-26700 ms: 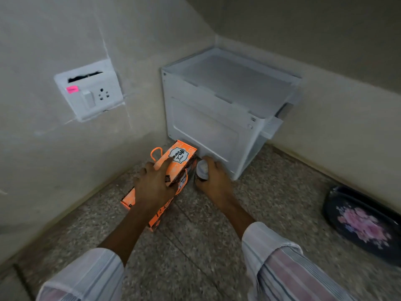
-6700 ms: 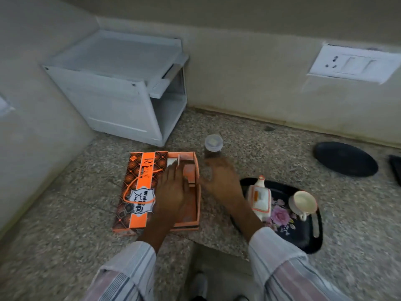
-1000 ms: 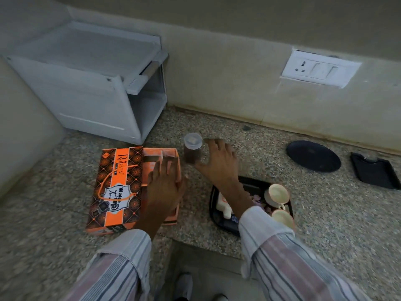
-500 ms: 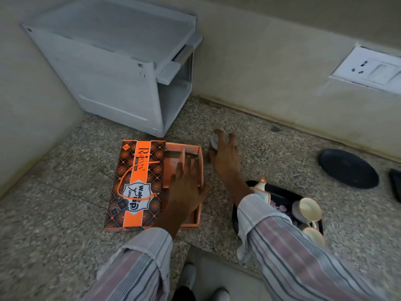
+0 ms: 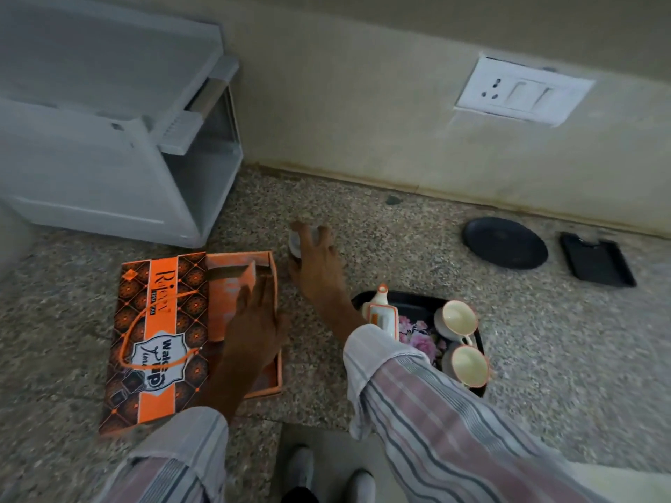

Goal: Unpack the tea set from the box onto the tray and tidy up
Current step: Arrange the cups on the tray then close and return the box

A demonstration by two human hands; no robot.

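The orange tea-set box (image 5: 267, 263) lies open on the speckled counter, its patterned lid (image 5: 156, 332) folded out to the left. My left hand (image 5: 254, 321) rests flat inside the box with fingers apart. My right hand (image 5: 316, 255) is wrapped over a small jar with a pale lid (image 5: 295, 241) just right of the box. The black floral tray (image 5: 417, 334) holds a cream teapot (image 5: 381, 314) and two cream cups (image 5: 457, 319) (image 5: 468, 364).
A white plastic rack (image 5: 120, 139) stands at the back left against the wall. A round black plate (image 5: 504, 246) and a small black rectangular tray (image 5: 595, 259) lie at the back right. A switch plate (image 5: 523, 90) is on the wall. Shoes (image 5: 301, 470) show below the counter edge.
My right hand has closed over the jar beside the box. My left hand stays in the box. Since several seconds ago a second cup stands on the tray.
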